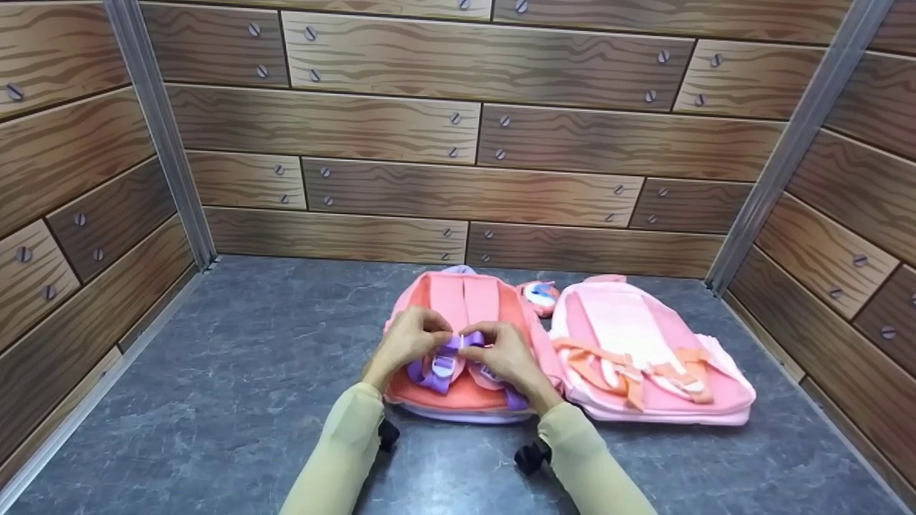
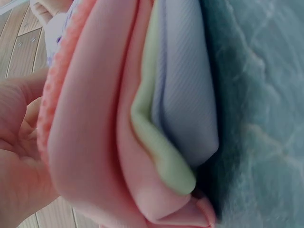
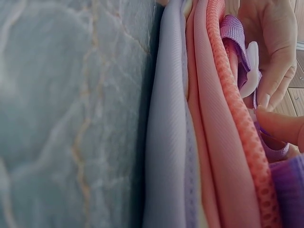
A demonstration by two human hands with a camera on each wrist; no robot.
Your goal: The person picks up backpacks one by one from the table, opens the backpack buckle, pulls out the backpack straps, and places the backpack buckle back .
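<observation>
A coral-pink backpack (image 1: 408,390) lies on the grey surface, its strap side up. My left hand (image 1: 411,337) pinches a purple strap (image 1: 449,347) over the middle of the bag. My right hand (image 1: 509,355) pinches the purple webbing (image 1: 474,339) just beside it, and the fingertips of both hands are close together. Between them shows a small white piece. Below the left fingers sits a pale buckle (image 1: 443,366). In the right wrist view a white plastic buckle (image 3: 251,69) stands against the coral mesh (image 3: 237,109). The bag's side fills the left wrist view, hiding the left fingertips.
A light-pink backpack (image 1: 673,315) with orange straps (image 1: 608,354) lies right beside the coral one. A round coral charm with a blue and white design (image 1: 540,295) sits between their tops. Wood-patterned walls (image 1: 386,129) enclose the surface (image 1: 286,322) at the back and sides.
</observation>
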